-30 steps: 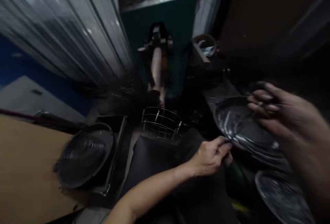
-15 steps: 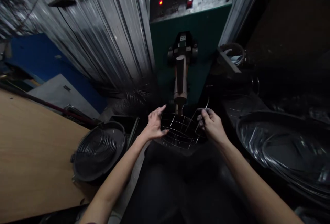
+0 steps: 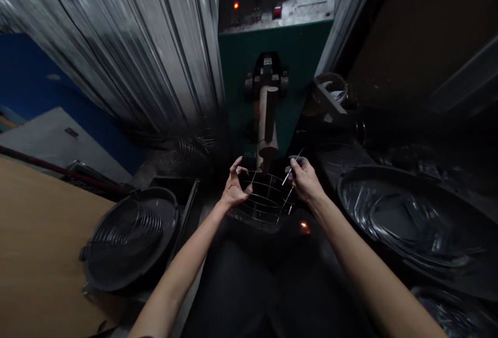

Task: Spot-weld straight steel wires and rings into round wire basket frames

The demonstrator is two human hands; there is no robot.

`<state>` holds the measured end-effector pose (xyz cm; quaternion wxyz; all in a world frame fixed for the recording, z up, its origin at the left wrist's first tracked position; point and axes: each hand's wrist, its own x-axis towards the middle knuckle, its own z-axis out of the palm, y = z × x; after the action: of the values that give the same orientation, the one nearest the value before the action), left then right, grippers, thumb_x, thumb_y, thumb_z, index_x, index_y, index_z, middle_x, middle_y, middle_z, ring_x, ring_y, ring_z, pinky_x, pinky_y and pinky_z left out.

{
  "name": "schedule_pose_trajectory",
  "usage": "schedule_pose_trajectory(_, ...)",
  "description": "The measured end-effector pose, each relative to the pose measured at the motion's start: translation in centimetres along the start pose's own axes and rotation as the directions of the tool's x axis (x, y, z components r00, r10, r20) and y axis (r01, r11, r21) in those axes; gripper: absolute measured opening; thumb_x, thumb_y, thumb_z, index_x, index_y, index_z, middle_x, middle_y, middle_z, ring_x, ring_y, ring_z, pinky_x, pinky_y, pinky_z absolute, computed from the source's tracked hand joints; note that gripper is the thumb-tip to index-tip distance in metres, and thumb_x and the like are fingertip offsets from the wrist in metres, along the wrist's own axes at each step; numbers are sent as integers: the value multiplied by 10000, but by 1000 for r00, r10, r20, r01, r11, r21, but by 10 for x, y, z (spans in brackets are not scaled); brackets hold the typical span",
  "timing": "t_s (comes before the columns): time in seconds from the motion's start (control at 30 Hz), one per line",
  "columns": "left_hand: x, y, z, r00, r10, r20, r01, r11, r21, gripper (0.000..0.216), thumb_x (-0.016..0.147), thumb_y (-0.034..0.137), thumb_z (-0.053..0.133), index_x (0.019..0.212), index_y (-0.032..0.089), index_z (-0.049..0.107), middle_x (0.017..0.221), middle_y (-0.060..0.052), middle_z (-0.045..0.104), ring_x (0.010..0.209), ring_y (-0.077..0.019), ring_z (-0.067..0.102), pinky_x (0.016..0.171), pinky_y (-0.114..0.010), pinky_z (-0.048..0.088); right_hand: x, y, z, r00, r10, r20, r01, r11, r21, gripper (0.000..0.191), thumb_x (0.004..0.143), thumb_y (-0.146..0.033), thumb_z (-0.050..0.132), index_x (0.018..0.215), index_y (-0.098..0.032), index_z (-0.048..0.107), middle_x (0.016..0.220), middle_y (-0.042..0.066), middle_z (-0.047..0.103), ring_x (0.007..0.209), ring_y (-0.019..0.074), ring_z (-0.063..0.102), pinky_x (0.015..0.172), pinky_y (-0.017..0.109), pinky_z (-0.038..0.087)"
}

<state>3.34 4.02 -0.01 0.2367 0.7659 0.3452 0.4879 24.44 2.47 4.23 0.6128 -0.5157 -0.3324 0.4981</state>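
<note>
A round wire grid (image 3: 261, 197) of thin metal rods lies under the machine's electrode arm (image 3: 268, 120), above my dark-clothed lap. My left hand (image 3: 235, 186) curves around the grid's left edge, thumb low and fingers high, gripping its rim. A thin metal wire (image 3: 287, 176) is pinched in my right hand (image 3: 304, 178), which is at the grid's right side. The wire slants, its lower end near the grid; whether they touch I cannot tell. The electrode tip meets the grid's far side, partly in shadow. A bright orange spark (image 3: 304, 225) glows below my right hand.
The green machine body (image 3: 280, 42) with a lit red lamp stands ahead. At left, a black basin (image 3: 130, 239) contains wire rings. At right, a large black tub (image 3: 408, 218) holds many shiny wire pieces. A wooden board (image 3: 46, 244) borders the left.
The wire in my right hand has turned to a straighter slant beside the grid. My left fingers have curled in more. A spark has appeared, and the head view has shifted slightly right.
</note>
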Motion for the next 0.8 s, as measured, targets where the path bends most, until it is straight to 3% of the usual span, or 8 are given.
schedule_pose_trajectory(0.13,-8,-1,5,999,-22,-40,20,999,-49,891,646,148,585,1385,223,92,930,-9,493,899,-174,524,935,-413,385,7,-5,5,997,-60,57,59,998,9,578,571,-468,714,1020,-196,474,611,-66,517,435,55,397,363,149,255)
schedule_pose_trajectory(0.43,-20,-11,5,993,-62,-100,48,988,-145,871,651,149,593,1370,230,108,930,-12,486,901,-178,509,932,-422,371,15,-1,24,985,-39,167,40,999,-6,457,608,-473,698,913,-181,523,603,-66,489,405,40,369,340,152,231)
schedule_pose_trajectory(0.6,-20,-16,4,992,-59,-115,42,989,-145,857,651,150,594,1362,219,120,935,-20,489,904,-184,512,930,-430,370,18,4,29,981,-54,186,60,998,-25,426,643,-478,684,907,-189,517,575,-77,465,397,43,365,345,160,236)
schedule_pose_trajectory(0.8,-18,-22,2,990,-51,-130,29,986,-167,858,646,153,589,1357,229,115,927,-16,492,895,-182,519,918,-426,380,23,11,34,984,-45,170,60,995,-83,381,645,-480,687,762,-207,448,509,-86,435,379,50,351,354,173,248)
